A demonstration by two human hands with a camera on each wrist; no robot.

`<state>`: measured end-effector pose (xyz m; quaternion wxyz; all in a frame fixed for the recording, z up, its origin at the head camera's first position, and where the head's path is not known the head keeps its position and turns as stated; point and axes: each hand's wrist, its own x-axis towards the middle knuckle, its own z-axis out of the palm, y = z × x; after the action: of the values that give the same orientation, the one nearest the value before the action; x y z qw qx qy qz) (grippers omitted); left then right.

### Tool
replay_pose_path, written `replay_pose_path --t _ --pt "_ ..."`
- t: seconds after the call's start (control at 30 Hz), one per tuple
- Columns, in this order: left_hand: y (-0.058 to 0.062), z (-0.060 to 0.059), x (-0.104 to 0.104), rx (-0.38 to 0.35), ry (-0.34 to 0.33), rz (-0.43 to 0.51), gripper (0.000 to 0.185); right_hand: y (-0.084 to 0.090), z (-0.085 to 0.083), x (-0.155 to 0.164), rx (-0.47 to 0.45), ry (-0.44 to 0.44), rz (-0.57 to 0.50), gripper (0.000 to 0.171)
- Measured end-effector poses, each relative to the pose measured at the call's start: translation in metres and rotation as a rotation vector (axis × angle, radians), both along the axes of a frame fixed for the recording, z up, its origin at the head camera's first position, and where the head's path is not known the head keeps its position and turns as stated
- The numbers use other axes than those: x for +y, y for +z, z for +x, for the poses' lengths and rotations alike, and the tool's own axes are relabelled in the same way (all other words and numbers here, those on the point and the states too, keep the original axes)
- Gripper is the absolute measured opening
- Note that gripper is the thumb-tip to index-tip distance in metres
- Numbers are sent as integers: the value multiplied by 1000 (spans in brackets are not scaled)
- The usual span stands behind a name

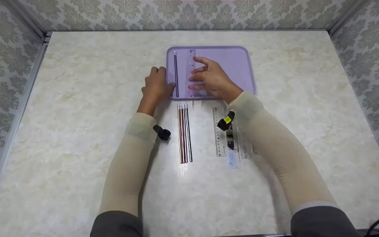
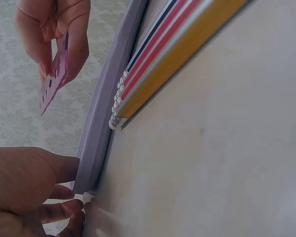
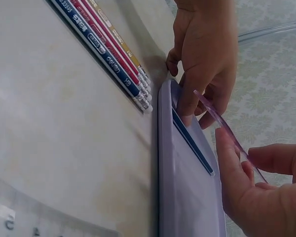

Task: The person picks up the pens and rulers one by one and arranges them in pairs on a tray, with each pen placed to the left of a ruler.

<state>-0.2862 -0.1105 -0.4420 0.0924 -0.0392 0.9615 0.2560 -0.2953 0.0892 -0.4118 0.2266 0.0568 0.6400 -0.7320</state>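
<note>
While the left hand point(image 1: 156, 86) grips the left rim of the lilac tray point(image 1: 239, 62), just above the middle of the head view, the right hand point(image 1: 211, 77) holds a pink transparent ruler point(image 1: 191, 70) over the tray's left half. The right wrist view shows that ruler point(image 3: 227, 131) pinched between the thumb and the fingers point(image 3: 274, 158) of the right hand, raised at a slant above the tray floor rather than lying flat. In the left wrist view the same ruler point(image 2: 54, 81) hangs from the pinching fingertips at the upper left of the frame, clear of the tray rim point(image 2: 96, 143). The left hand's fingers curl round the near left corner of the tray, thumb on the rim.

Inside the tray, a single dark pencil point(image 1: 176, 74) lies lengthwise near the left edge, just left of the held ruler.

On the table point(image 1: 77, 98) below the tray, at the centre of the head view, a row of pencils point(image 1: 184, 133) lies side by side, touching, their ends pointing toward the tray. To the right of them, partly under the right forearm, several clear rulers point(image 1: 225, 141) lie together, overlapping. Patterned wallpaper panels point(image 1: 2, 49) close the table in on three sides.
</note>
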Motion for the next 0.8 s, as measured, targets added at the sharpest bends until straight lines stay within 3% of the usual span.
replay_pose_path --t 0.33,0.8 --pt "-1 -1 1 -8 -2 -3 59 2 -11 -6 -2 -46 83 66" --pt "-1 -3 -1 -15 -3 -3 60 -6 -20 -17 30 -63 236 65"
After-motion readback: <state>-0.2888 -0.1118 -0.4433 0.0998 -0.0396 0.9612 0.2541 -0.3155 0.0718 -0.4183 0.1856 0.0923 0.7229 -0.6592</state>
